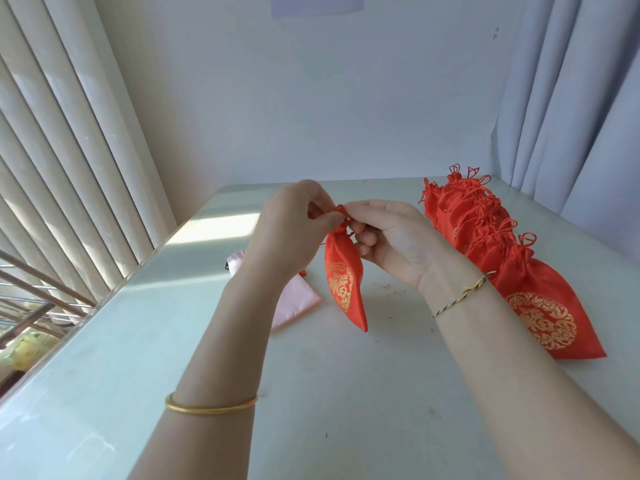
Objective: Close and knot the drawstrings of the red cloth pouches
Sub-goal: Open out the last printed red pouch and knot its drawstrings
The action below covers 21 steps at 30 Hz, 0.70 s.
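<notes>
A red satin drawstring pouch with a gold printed emblem (343, 278) hangs above the pale white tabletop (346, 393), held up by its gathered neck, its lower corner pointing down toward the surface. The left hand (294, 230) has thumb and forefinger pinched on the red cord (341, 210) at the top of this pouch; the right hand (391, 237) meets it from the opposite side, fingertips closed on the same cord, remaining fingers curled beneath the neck. To the right of the held pouch, a row of similar red pouches with knotted cords (491, 237) lies overlapping on the tabletop. To its left, behind the left forearm, a pale pink cloth pouch (298, 301) lies flat. A gold bangle (211, 407) circles the left forearm; a thin braided string bracelet (460, 296) circles the right wrist.
</notes>
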Tool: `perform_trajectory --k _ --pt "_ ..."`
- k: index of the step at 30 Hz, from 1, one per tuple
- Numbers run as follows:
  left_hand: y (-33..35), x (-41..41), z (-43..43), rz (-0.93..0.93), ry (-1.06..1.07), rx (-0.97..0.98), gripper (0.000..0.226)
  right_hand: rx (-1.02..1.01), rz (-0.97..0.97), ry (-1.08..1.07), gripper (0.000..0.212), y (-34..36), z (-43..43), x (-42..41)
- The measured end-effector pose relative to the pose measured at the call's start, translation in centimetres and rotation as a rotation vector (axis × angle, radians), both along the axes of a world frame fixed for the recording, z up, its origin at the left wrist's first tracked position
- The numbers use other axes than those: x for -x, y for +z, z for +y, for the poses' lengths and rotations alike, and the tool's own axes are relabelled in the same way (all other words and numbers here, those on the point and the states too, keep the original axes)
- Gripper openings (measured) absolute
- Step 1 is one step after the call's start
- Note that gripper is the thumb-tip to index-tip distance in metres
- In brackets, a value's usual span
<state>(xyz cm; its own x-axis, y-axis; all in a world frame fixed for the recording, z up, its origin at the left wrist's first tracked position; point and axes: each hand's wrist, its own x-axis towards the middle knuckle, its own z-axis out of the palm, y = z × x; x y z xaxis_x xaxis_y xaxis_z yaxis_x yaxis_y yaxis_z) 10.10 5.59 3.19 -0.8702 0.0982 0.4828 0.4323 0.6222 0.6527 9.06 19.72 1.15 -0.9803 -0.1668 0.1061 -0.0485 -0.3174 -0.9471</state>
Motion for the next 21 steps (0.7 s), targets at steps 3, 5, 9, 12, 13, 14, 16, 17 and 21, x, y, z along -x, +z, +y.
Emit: perform_trajectory --k 3,5,9,12,13,14,16,17,21 --pt "0.2 -0.1 -0.3 -0.028 -0.007 -0.011 0.007 -0.082 0.071 -0.051 0.020 0.1 0.6 0.1" --pt "0.4 -0.3 -0.6 -0.127 -0.037 -0.089 0.009 -0.176 0.152 -0.148 0.027 -0.1 1.1 0.3" --pt "1.1 -1.0 -0.3 -0.468 -0.248 -0.424 0.024 -0.397 0.363 -0.390 0.033 -0.5 1.6 0.6" --pt "1.3 -1.1 0.0 -0.545 -0.317 -0.582 0.027 -0.461 0.440 -0.478 0.029 -0.6 1.3 0.6" --pt "1.4 -1.1 0.1 -0.535 -0.304 -0.594 0.026 -0.470 0.434 -0.488 0.027 -0.5 1.2 0.4" --pt "1.5 -1.1 0.0 -0.517 -0.281 -0.598 0.026 -0.453 0.400 -0.458 0.025 -0.2 1.1 0.2" --pt "1.6 -1.3 0.0 -0.515 -0.259 -0.626 0.025 -0.372 0.273 -0.309 0.023 0.4 1.4 -0.6" --pt "1.6 -1.3 0.0 -0.530 -0.255 -0.655 0.025 -0.365 0.219 -0.219 0.032 0.5 1.6 -0.8" --pt "2.0 -2.1 0.8 -0.612 -0.333 -0.803 0.025 -0.667 0.118 -0.107 0.062 0.1 2.8 -2.5"
